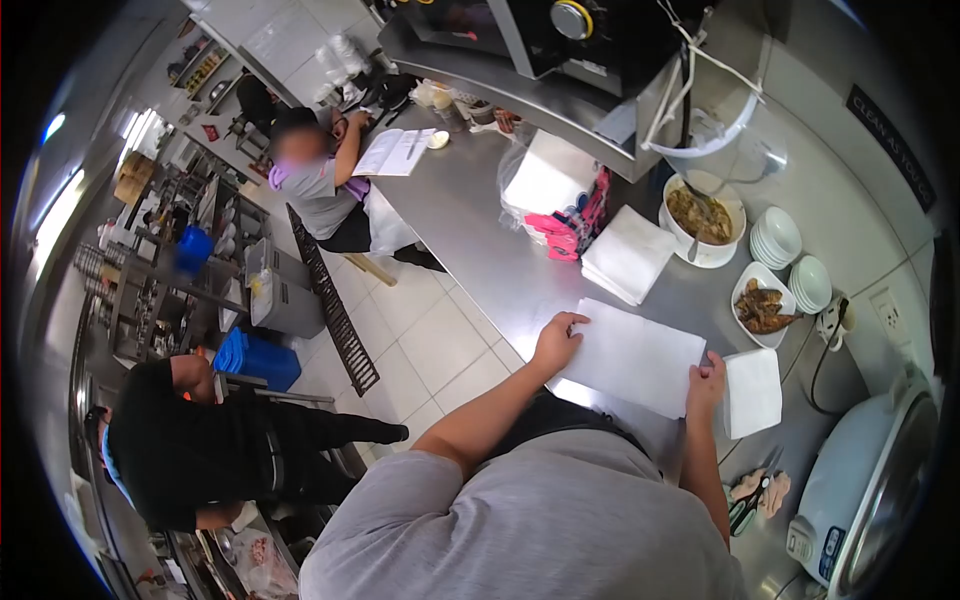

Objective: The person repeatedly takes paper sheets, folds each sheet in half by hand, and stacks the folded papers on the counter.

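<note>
A white paper napkin (632, 358), opened into a wide sheet, lies just in front of my body at the counter's edge. My left hand (558, 343) is closed on its left edge, thumb and fingers near the upper corner. At the right edge my right hand (706, 384) pinches the sheet. Right beside that hand sits a folded stack of white napkins (752, 394). Beyond the sheet is another stack of napkins (628, 256), next to an open pink plastic pack of napkins (562, 192).
A bowl of food with a spoon (700, 218), a dish of fried pieces (764, 306) and small white bowls (776, 236) stand along the wall. Scissors (743, 508) and a rice cooker (860, 490) are at right. One person sits by an open book (394, 152); another bends at left.
</note>
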`<state>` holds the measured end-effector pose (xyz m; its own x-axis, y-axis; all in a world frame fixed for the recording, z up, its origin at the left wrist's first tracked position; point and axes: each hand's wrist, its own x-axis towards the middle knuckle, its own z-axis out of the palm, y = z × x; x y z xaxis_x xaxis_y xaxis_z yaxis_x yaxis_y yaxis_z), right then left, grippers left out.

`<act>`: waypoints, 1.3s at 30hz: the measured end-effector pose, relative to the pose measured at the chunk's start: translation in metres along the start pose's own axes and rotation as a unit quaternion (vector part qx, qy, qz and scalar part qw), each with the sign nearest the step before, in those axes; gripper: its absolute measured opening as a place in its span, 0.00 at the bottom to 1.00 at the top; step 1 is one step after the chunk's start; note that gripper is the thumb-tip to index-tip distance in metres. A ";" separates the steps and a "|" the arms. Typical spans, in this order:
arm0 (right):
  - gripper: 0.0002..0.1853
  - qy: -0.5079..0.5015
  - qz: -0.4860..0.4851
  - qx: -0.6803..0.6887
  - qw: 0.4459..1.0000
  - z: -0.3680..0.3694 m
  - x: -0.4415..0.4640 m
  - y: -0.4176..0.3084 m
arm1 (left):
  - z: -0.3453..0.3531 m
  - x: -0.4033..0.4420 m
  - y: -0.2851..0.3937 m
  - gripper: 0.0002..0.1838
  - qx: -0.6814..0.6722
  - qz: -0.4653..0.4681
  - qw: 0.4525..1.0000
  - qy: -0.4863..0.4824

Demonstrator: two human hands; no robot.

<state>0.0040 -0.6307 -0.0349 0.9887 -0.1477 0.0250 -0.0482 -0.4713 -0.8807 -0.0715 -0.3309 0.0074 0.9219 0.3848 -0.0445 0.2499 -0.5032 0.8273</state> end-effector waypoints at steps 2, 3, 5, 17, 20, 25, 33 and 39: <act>0.27 0.012 -0.023 0.006 1.000 0.002 0.000 0.003 | 0.002 -0.001 -0.004 0.18 -0.005 -0.005 1.000 0.006; 0.27 0.009 -0.016 0.016 1.000 0.003 0.000 -0.003 | 0.002 0.000 -0.004 0.18 -0.007 -0.005 1.000 0.009; 0.27 0.001 0.000 0.031 1.000 0.000 -0.003 -0.012 | 0.002 -0.001 -0.005 0.18 -0.003 0.014 1.000 0.016; 0.28 -0.015 0.018 -0.054 0.998 -0.003 -0.002 -0.022 | -0.001 0.001 0.002 0.21 0.061 0.029 0.998 0.005; 0.26 -0.018 -0.028 -0.125 0.992 -0.008 0.000 -0.048 | 0.000 -0.002 0.017 0.26 0.145 0.101 0.984 0.037; 0.22 -0.063 -0.318 -0.097 0.941 0.030 -0.017 -0.101 | 0.030 -0.004 0.047 0.29 0.221 0.255 0.937 -0.088; 0.31 -0.216 -0.308 -0.216 0.901 0.059 -0.036 -0.083 | 0.062 -0.008 0.018 0.34 0.270 0.254 0.918 -0.138; 0.39 -0.169 -0.255 -0.340 0.889 0.023 -0.025 -0.079 | 0.031 0.003 0.021 0.41 0.307 0.146 0.936 -0.096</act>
<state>-0.0133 -0.5692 0.0234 0.8872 0.4515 0.0945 0.4576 -0.8358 -0.3033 -0.0544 -0.3647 0.0075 0.9988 0.0455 -0.0152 0.0480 -0.9372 0.3454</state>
